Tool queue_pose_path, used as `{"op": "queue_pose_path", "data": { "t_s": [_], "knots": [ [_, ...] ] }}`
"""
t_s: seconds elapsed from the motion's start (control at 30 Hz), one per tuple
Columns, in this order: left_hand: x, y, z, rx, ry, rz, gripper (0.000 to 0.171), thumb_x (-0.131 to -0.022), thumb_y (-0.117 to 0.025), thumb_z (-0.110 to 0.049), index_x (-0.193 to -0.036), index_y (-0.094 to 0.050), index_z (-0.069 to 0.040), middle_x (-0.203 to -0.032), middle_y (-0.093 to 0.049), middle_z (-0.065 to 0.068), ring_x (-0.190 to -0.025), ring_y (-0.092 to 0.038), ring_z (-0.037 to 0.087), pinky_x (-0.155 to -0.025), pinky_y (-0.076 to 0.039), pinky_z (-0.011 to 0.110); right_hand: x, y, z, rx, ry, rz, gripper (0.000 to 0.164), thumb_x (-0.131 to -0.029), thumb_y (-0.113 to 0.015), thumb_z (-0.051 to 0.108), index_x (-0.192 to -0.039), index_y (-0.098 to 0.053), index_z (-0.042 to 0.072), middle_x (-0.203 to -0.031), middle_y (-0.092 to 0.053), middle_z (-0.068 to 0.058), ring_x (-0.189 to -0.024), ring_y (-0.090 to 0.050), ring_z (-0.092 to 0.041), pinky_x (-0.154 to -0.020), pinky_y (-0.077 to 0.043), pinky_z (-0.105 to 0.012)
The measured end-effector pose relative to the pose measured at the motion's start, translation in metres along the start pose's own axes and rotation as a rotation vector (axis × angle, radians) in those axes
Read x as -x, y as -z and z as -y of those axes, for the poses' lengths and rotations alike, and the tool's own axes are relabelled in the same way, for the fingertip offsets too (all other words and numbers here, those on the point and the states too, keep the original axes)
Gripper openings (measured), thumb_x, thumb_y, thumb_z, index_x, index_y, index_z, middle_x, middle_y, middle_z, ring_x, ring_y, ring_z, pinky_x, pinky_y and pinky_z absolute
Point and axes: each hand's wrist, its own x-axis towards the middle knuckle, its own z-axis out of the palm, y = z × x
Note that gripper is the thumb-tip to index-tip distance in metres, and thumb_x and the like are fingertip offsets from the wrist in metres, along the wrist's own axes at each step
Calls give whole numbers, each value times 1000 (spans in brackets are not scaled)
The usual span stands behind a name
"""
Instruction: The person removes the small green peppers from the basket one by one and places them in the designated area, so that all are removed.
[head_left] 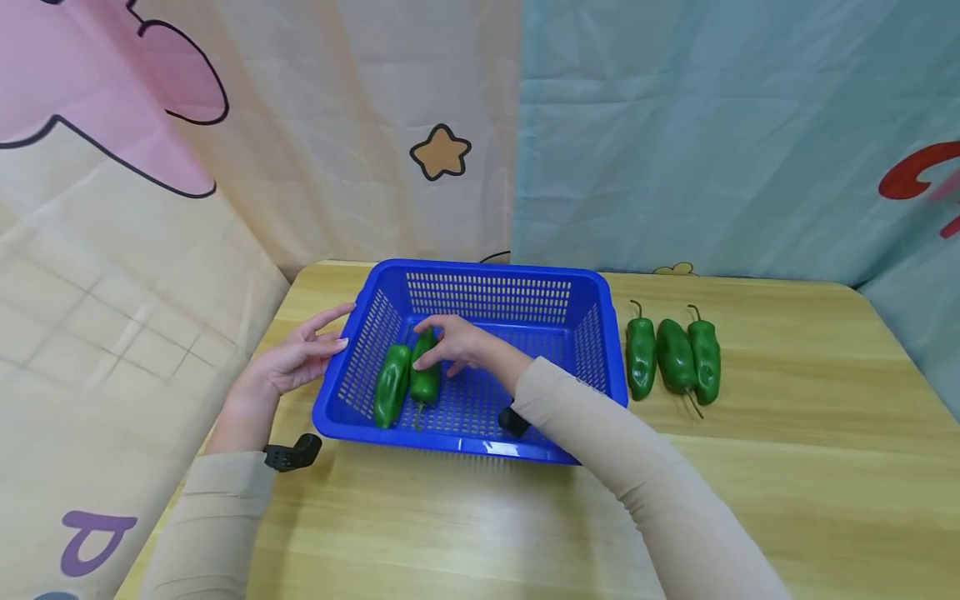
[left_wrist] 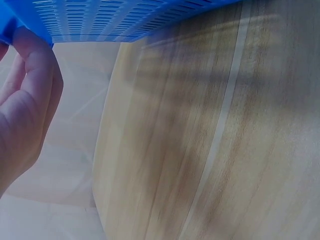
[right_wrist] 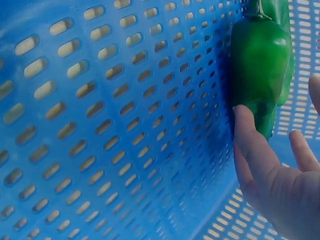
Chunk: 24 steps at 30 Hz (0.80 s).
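A blue plastic basket (head_left: 502, 450) with slotted walls stands on the table. Two green peppers lie in its left part: a left pepper (head_left: 392, 387) and a right pepper (head_left: 425, 385). My right hand (head_left: 461, 343) reaches into the basket over the right pepper, its fingers spread. In the right wrist view, one finger of this hand (right_wrist: 280, 185) touches the narrow end of a pepper (right_wrist: 260, 60), while other fingers stand apart from it. With extended fingers my left hand (head_left: 296, 357) touches the basket's left rim; in the left wrist view some fingertips are hidden at the rim.
Three more green peppers lie right of the basket: a near-side one (head_left: 641, 357), a middle one (head_left: 677, 357) and a far-right one (head_left: 705, 360). The wooden table (head_left: 810, 392) ends at a printed curtain (head_left: 675, 142) behind and at the left.
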Motion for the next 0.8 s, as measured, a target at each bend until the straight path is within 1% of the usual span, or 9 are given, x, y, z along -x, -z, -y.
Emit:
{"op": "queue_pose_path", "data": {
  "t_s": [0.1,0.23,0.37,0.53,0.63,0.8],
  "knots": [
    [0,-1,0,-3,-2,-11,48,-95,-39,10,-132,-42,-20,-104,-64,13,-88,-66,22,-76,-55,31,-1,-1,1,19,-8,-2,63,-76,-76,2,-133,-50,11,-122,-46,-19,-106,-54,-35,-74,-55,-45],
    [0,-1,0,1,5,-23,49,-95,-38,11,-133,-38,-19,-104,-63,13,-88,-66,23,-76,-55,31,-5,0,-3,16,-6,-18,62,-76,-76,2,-132,-51,11,-122,-46,-20,-105,-55,-35,-72,-56,-44],
    [0,-1,-2,12,9,-19,50,-95,-37,11,-135,-36,-19,-105,-63,14,-88,-66,23,-76,-55,31,-8,0,-6,13,15,-37,63,-76,-76,4,-132,-51,12,-128,-43,-21,-107,-54,-37,-72,-56,-43],
    [0,-2,-3,9,18,-12,52,-95,-38,11,-137,-31,-19,-106,-63,14,-89,-65,23,-77,-55,31,-9,-3,-8,65,33,-19,68,-74,-79,7,-134,-49,13,-134,-41,-20,-113,-51,-36,-72,-56,-41],
    [0,-2,-3,-1,18,-21,52,-94,-40,11,-137,-32,-19,-106,-63,13,-89,-66,23,-77,-55,32,-9,-5,-9,108,46,0,71,-73,-80,8,-136,-47,13,-132,-44,-17,-112,-51,-32,-72,-56,-40],
    [-1,-1,-2,-1,12,-17,50,-94,-39,11,-134,-39,-20,-105,-64,13,-88,-66,23,-77,-55,32,-12,-8,-9,163,66,13,74,-71,-81,7,-136,-46,13,-131,-45,-15,-111,-51,-30,-71,-56,-39]
  ]
}}
